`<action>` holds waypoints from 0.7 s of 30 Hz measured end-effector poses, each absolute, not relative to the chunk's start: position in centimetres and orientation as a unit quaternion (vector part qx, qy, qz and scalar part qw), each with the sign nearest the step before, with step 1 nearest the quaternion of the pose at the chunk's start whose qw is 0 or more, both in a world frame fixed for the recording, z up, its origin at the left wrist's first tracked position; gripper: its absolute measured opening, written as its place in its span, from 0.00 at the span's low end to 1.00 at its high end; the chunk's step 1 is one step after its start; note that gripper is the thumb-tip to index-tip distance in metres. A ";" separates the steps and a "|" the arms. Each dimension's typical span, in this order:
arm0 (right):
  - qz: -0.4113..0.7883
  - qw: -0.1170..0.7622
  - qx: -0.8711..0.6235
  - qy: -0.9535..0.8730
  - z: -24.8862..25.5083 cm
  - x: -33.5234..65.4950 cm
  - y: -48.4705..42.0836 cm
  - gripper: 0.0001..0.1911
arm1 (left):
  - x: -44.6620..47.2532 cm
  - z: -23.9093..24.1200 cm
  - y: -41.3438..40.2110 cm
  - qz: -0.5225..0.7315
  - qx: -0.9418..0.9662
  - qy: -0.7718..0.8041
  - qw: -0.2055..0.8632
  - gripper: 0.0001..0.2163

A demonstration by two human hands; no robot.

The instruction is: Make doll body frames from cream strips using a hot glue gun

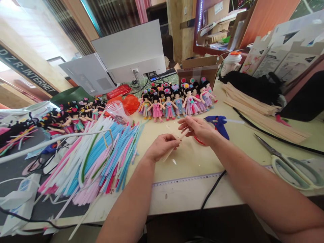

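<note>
My left hand is closed around the lower end of a thin pale wooden stick, held just above the cream table. My right hand pinches the upper end of the same stick, its fingers bent. A blue glue gun lies just behind my right hand. A row of small dolls in pastel dresses stands beyond both hands.
A heap of coloured pipe cleaners lies left of my hands, more dolls behind it. Bundles of wooden sticks lie at the right, scissors near the front right edge. Monitors and a cardboard box stand behind.
</note>
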State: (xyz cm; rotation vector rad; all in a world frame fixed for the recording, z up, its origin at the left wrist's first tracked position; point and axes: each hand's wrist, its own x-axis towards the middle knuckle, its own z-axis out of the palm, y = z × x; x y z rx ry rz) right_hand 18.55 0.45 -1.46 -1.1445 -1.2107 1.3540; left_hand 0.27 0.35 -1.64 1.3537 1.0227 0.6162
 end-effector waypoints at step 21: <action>0.565 0.417 -0.469 -0.535 -2.2 18.0 0.5 0.15 | -0.1 -2.1 1.2 0.361 0.492 0.449 0.652 0.18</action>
